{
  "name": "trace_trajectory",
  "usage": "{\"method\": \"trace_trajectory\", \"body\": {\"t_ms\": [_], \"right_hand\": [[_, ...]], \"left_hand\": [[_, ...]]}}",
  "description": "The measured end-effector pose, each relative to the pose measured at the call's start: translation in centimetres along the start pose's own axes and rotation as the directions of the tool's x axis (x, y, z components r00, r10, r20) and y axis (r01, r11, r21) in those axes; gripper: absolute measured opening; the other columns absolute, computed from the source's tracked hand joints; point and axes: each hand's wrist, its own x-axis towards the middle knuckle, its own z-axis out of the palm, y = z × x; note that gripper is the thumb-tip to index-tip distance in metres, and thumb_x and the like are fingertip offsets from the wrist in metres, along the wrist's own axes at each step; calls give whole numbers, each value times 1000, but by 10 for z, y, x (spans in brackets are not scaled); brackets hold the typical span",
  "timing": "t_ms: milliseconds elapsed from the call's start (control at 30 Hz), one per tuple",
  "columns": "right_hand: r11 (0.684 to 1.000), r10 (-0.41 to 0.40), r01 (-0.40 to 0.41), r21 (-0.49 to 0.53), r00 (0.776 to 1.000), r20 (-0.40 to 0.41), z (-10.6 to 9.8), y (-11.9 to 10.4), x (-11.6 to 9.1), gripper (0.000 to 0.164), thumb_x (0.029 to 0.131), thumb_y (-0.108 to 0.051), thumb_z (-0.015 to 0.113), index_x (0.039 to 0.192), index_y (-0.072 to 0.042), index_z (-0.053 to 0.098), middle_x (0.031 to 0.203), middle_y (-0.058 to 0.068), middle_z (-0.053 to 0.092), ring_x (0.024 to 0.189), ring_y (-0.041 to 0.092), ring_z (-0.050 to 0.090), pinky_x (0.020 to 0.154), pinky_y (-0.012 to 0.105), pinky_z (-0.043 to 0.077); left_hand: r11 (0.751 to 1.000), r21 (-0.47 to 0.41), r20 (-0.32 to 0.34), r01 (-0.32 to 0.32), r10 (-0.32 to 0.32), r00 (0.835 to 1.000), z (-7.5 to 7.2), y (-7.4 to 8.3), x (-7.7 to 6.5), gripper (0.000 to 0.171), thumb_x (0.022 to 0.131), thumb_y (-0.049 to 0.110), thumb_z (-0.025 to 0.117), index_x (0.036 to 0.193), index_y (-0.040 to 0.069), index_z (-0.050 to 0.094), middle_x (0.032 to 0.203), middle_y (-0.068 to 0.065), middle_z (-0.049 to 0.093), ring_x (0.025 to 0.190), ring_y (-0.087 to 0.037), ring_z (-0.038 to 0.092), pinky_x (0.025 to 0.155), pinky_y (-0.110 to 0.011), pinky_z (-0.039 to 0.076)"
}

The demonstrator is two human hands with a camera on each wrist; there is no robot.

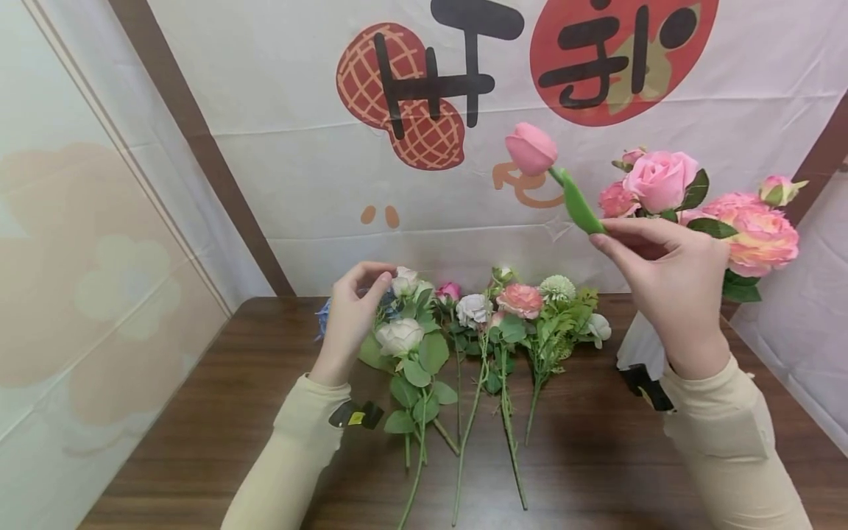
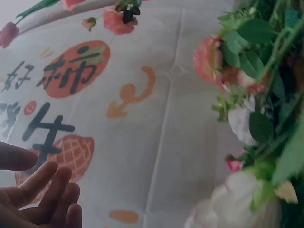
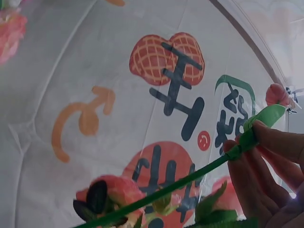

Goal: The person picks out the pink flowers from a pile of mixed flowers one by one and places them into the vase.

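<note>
My right hand (image 1: 669, 287) pinches a pink tulip (image 1: 532, 149) by its green stem and leaf, as the right wrist view also shows with the stem (image 3: 175, 192) slanting down past the fingers. The bloom points up and to the left, above the table. My left hand (image 1: 358, 316) is raised beside the white roses (image 1: 400, 336), thumb and fingers apart. In the left wrist view nothing lies between the fingers of that hand (image 2: 42, 194). Whether its fingertips touch the rear white rose is hard to tell.
Several loose stems lie across the brown table (image 1: 265, 412), among them a coral flower (image 1: 520, 300), a white carnation-like flower (image 1: 473, 311) and a pale green pompom (image 1: 557, 288). Behind my right hand, a white vase (image 1: 641, 346) holds pink roses (image 1: 661, 180). A printed cloth (image 1: 298, 191) hangs behind.
</note>
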Motion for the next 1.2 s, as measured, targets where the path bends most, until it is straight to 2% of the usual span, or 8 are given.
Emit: {"method": "trace_trajectory", "body": {"t_ms": [167,300,367,467,600,767,1033,1200], "right_hand": [[999,43,-43,3,999,-5,-12,0,9,23,71,-7,82,94,-5,77,79,-32,64,70,-10,64,67,6,47],[996,72,-72,46,997,2,-19,-3,14,26,70,-3,81,95,-2,75,79,-29,67,72,-8,66,70,7,48],[997,40,-39,74,999,-10,-21,-5,16,24,70,0,81,94,-1,75,79,-23,70,71,-6,67,69,8,49],[997,-32,35,63,998,-44,-22,-7,20,21,69,-1,82,89,-2,77,78,-16,72,68,-7,66,67,7,49],[995,-86,89,36,993,-77,-24,-12,24,20,67,-1,83,86,-5,77,78,-14,73,67,-8,66,65,7,48],[995,-75,81,54,993,-94,-25,-16,26,23,65,1,83,87,-4,77,80,-13,73,68,-6,66,64,7,49],[990,-114,119,72,991,-69,-21,-25,24,22,68,4,81,89,-2,76,83,-9,74,71,-4,67,67,9,50],[981,-157,167,96,983,-97,-18,-32,23,21,67,5,81,88,0,76,85,8,74,74,1,69,68,12,52]], "left_hand": [[995,98,-31,28,-25,999,-15,-16,0,24,96,15,54,114,2,63,116,-14,64,104,-23,56,85,-31,43],[985,173,-54,16,-7,999,-28,-42,4,25,96,23,55,113,8,65,115,-9,65,102,-18,58,85,-32,44],[978,210,-69,8,7,998,-34,-49,4,26,96,26,55,113,10,65,113,-7,66,99,-15,58,83,-29,45],[970,242,-92,10,13,996,-43,-56,2,25,96,28,56,111,12,66,109,-5,67,81,-13,58,65,-26,48],[959,283,-120,33,1,993,-54,-60,-1,24,96,29,55,112,13,65,108,-4,67,79,-12,57,61,-25,47],[945,323,-153,54,-4,988,-64,-67,-1,25,96,27,55,111,11,65,107,-6,67,88,-12,55,74,-26,42],[936,346,-177,63,-1,984,-73,-70,-1,24,95,27,56,109,11,67,97,-9,66,67,-8,53,55,-21,45],[933,356,-182,59,7,983,-75,-72,0,24,94,30,56,109,14,67,94,-7,66,63,-8,53,53,-21,46]]}}
